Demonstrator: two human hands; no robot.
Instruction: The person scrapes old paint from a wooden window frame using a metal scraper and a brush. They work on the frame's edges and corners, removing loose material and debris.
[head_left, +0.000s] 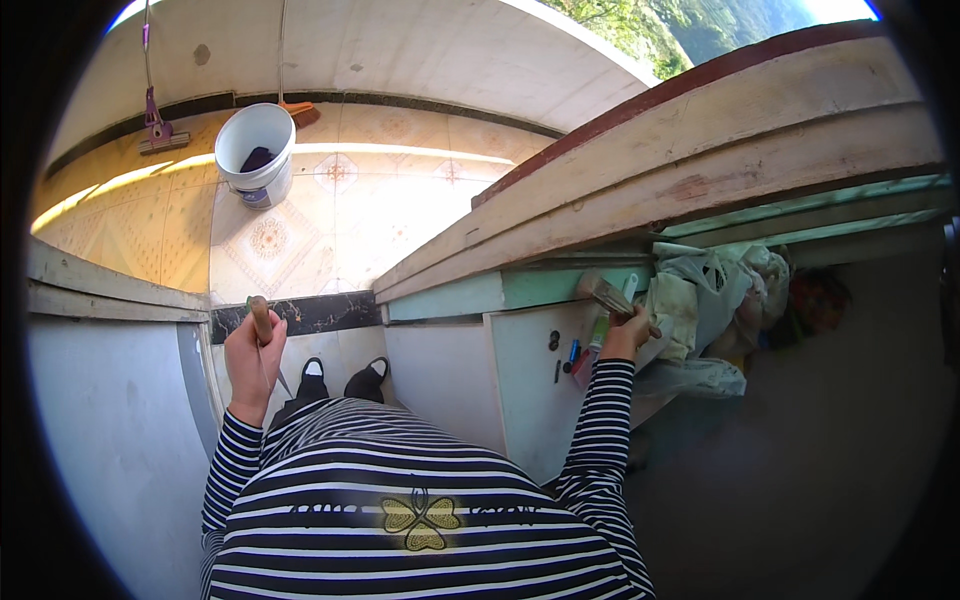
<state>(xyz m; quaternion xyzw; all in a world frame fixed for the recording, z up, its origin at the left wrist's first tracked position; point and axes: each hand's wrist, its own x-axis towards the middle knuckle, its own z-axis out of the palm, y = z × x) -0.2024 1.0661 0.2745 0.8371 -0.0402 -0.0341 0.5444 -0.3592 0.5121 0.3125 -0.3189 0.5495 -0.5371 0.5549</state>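
Note:
My left hand (253, 364) is closed around the wooden handle of a tool (260, 319); a thin pointed metal part shows below the hand, and the rest is hidden. My right hand (630, 334) grips a worn brush with a wooden handle (611, 294) above a pale green cabinet top (525, 360). Beside that hand lie a green and white tube (600, 330), a blue cylindrical item (574, 350) and small dark round items (554, 340). Crumpled plastic bags (712, 292) and a folded cream cloth (671, 315) are just right of the hand.
A white bucket (283, 176) with something dark inside stands on the tiled floor beyond a dark stone threshold (300, 316). An orange broom (304, 114) and a purple sponge mop (159, 135) lean at the wall. A wooden frame (637, 172) slants across the right side; a grey-white panel (105, 390) stands left.

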